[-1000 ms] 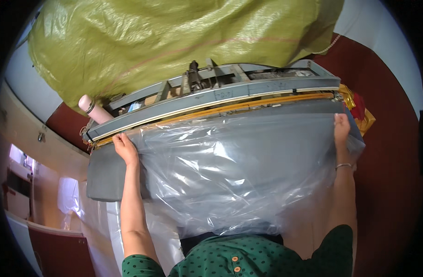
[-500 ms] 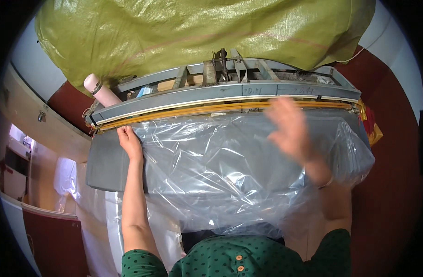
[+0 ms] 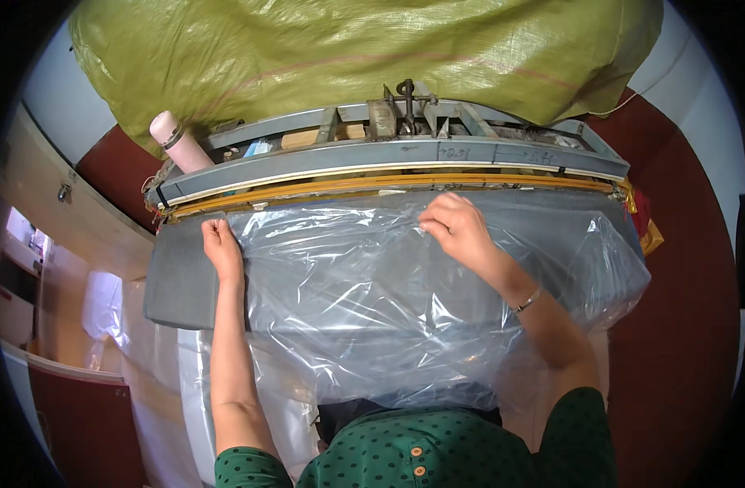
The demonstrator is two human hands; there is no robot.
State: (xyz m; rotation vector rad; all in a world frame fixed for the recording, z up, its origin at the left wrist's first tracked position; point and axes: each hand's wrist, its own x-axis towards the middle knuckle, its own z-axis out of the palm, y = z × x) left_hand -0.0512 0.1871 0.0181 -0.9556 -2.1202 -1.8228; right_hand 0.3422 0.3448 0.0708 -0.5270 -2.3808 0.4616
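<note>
Plastic bag now pinched mid-edge by shifted right hand.

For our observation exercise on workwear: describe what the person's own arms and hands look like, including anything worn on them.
Both forearms are bare. The left hand wears nothing visible. The right hand has a thin silver-coloured bracelet at the wrist. Short sleeves of a dark green top with small pale dots, buttoned at the front, end near the elbows.

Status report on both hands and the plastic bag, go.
Left hand flat on clear plastic bag at its left corner. Right hand pinching the bag's top edge mid-width, by the sealer bar. Nothing across the bag.
</note>
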